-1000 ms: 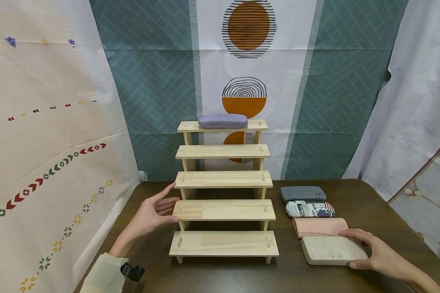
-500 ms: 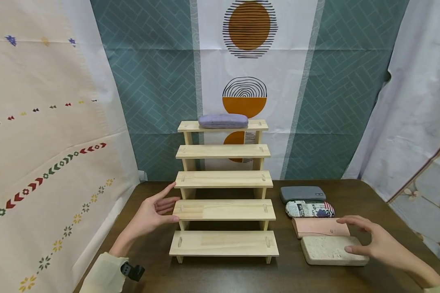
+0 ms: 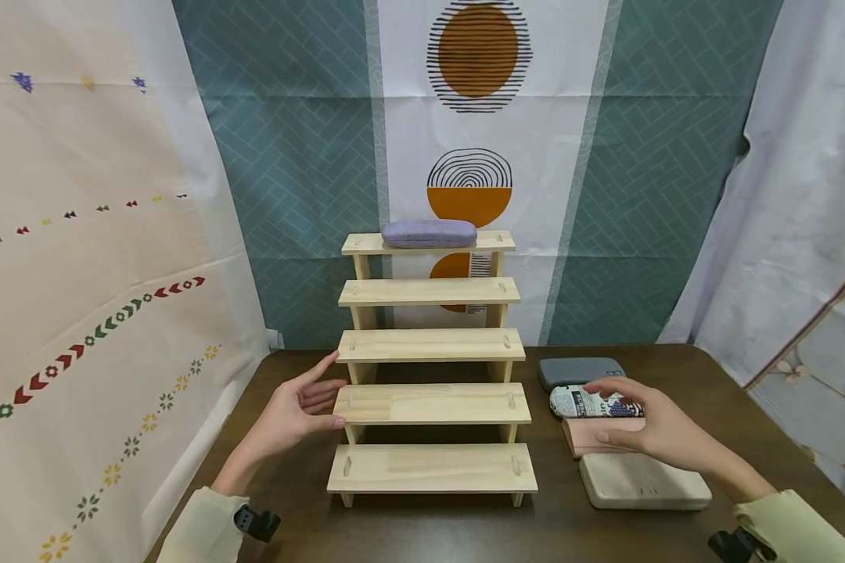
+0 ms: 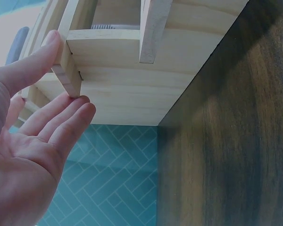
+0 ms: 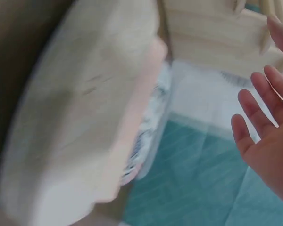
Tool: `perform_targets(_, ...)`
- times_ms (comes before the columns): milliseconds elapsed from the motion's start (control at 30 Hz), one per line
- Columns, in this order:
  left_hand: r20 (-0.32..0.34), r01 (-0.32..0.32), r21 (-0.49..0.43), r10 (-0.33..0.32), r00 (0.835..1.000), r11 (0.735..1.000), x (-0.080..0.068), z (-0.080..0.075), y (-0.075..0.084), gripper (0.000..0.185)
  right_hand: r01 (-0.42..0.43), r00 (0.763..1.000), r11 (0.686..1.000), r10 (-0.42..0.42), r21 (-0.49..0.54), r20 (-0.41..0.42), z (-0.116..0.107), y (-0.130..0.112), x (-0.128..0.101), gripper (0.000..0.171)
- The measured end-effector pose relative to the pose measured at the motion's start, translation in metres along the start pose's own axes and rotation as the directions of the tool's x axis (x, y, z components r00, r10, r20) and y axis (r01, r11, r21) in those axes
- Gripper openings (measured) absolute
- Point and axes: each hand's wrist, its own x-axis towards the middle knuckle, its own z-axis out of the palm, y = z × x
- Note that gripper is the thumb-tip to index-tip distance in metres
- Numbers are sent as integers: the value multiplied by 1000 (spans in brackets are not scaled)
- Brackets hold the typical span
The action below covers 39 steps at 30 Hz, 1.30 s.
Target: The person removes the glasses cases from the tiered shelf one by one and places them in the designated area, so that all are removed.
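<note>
Blurred wrist view, cases partly covered.
Right hand point(image 3: 658, 434) covering part of patterned case point(image 3: 584, 401) and pink case point(image 3: 591, 434); cases point(image 5: 85, 127) smeared by blur in right wrist view; left hand point(image 4: 23, 155) cut off at frame edge.

My right hand point(image 3: 658, 430) has left the cream stone-look case point(image 3: 644, 481) and moved toward 12 o'clock. It now hovers, fingers loose, over the pink case point(image 3: 584, 436) and the newsprint-pattern case point(image 3: 584, 401).
</note>
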Motion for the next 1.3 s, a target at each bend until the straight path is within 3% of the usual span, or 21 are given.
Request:
perform_targets(567,-8,-5,4,5,1000,1000,0,0,-1,106,9,999,997,-6,78,-32,-1,-44,102,58)
perform_targets(967,-12,0,13,0,1000,1000,0,0,1,107,22,997,997,-16,72,-74,-24,-66,181,58)
perform_targets(1300,-13,7,11,-6,1000,1000,0,1,0,107,-25,999,998,27,53,-24,-31,-76,241,65)
